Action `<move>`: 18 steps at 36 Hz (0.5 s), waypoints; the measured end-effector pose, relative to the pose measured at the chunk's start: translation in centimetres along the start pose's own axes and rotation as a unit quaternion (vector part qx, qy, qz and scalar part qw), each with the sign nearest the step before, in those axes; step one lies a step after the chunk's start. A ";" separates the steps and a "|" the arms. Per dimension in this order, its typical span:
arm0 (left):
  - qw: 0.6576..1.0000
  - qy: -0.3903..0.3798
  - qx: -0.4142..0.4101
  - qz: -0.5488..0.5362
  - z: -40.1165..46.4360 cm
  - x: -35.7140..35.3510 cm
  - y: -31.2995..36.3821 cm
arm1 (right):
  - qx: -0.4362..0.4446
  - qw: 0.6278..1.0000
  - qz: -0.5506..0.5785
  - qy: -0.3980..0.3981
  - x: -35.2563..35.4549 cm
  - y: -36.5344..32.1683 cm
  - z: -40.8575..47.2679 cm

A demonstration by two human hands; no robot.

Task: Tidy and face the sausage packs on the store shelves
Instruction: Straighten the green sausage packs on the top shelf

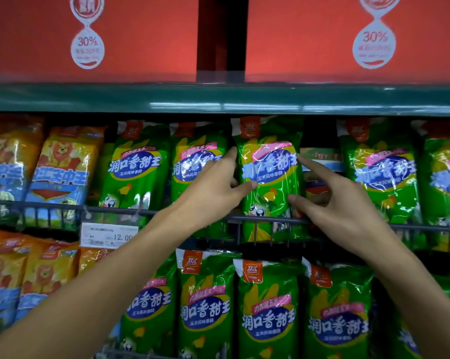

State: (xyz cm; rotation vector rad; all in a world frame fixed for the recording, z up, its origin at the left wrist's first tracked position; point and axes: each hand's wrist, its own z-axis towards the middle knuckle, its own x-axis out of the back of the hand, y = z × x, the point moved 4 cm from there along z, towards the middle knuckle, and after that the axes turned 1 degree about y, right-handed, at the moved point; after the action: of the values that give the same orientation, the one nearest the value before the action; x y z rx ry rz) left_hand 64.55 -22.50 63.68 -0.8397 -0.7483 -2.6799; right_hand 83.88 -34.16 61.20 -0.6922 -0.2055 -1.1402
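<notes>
Both hands on one green pack (269, 174), upright in the middle shelf row behind the wire rail (250, 218). Left hand (213, 189) against the pack's left edge, index finger stretched up along it, thumb pressed on its front, other fingers curled behind; grip closed on the pack. Right hand (340, 200) at the pack's right edge, index finger pointing to its upper right side, thumb touching its lower front, remaining fingers tucked behind; grip likewise pinching the pack. Pack held just beside a second green pack (198, 161) on the left, with a dark gap on the right showing another product (319, 161) set further back. More green packs (379, 172) to the right of that gap and another (138, 164) further left. Orange packs (63, 164) at the far left of the same row. White price tag (107, 234) clipped to the rail, reading 12.00. Further green packs (268, 314) in the row below, faces forward. Red boxes (97, 37) above the green shelf edge (218, 99), each marked 30%.
</notes>
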 end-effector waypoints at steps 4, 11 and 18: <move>0.998 0.042 -0.023 -0.037 -0.5 0.5 0.2 | 0.002 1.000 -0.020 -0.015 0.2 -0.4 0.3; 0.991 0.104 -0.068 -0.058 -0.7 0.7 0.6 | 0.017 1.000 -0.009 0.001 0.3 -0.4 0.4; 0.989 0.076 -0.125 0.030 -1.4 -0.4 0.4 | 0.012 1.000 -0.006 -0.009 0.2 -0.2 0.1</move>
State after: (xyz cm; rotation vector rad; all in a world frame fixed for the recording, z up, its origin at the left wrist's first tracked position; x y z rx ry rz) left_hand 64.37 -23.60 62.61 -0.6876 -0.3524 -2.7803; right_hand 83.83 -34.27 61.43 -0.6818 -0.2392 -1.1415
